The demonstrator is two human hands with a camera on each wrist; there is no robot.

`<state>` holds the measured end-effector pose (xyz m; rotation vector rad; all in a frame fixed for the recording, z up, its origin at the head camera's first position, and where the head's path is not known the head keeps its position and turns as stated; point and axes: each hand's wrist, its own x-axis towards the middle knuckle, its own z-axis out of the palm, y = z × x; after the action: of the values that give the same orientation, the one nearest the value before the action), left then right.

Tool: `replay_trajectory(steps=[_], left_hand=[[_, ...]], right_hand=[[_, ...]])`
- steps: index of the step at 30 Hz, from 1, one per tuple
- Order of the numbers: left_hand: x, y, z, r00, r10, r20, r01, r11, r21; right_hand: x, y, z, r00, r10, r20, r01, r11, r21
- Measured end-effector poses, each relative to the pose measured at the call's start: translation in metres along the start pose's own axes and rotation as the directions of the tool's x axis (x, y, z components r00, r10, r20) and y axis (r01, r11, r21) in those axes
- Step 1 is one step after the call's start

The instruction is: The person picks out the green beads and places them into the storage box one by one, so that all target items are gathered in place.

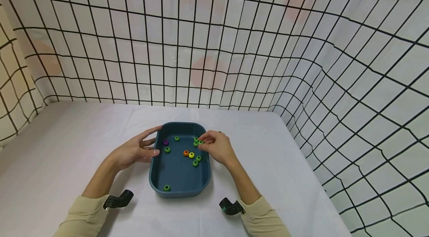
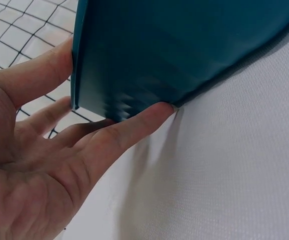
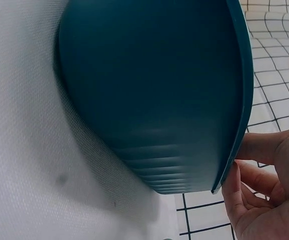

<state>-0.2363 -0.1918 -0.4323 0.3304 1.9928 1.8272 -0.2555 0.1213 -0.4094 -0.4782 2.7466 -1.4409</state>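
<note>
A dark blue rectangular tray (image 1: pixel 181 177) lies on the white cloth. Its left wall is in the grip of my left hand (image 1: pixel 134 151), thumb over the rim and fingers along the outside; the left wrist view shows this hand (image 2: pixel 59 145) from below. At the far right of the tray, my right hand (image 1: pixel 218 147) reaches over the rim and pinches a green bead (image 1: pixel 201 142) between thumb and fingertips. Two more green beads (image 1: pixel 196 144) lie right beside those fingertips. In the right wrist view the tray wall (image 3: pixel 154 100) hides the fingertips and the bead.
Inside the tray lie an orange bead (image 1: pixel 186 153), a yellow bead (image 1: pixel 191 155), a purple bead (image 1: pixel 165 142) and several other green beads, one (image 1: pixel 167 188) near the front left corner. A black wire grid (image 1: pixel 197 47) backed with white cloth surrounds the table (image 1: pixel 268 177).
</note>
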Motion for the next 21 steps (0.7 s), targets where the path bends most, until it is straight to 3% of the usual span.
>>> replay_trajectory(steps=[21], left_hand=[[0.0002, 0.0004, 0.0002, 1.0, -0.006, -0.004, 0.006, 1.0, -0.011]], right_hand=[[-0.0009, -0.0003, 0.0001, 1.0, 0.005, 0.0, -0.005, 1.0, 0.01]])
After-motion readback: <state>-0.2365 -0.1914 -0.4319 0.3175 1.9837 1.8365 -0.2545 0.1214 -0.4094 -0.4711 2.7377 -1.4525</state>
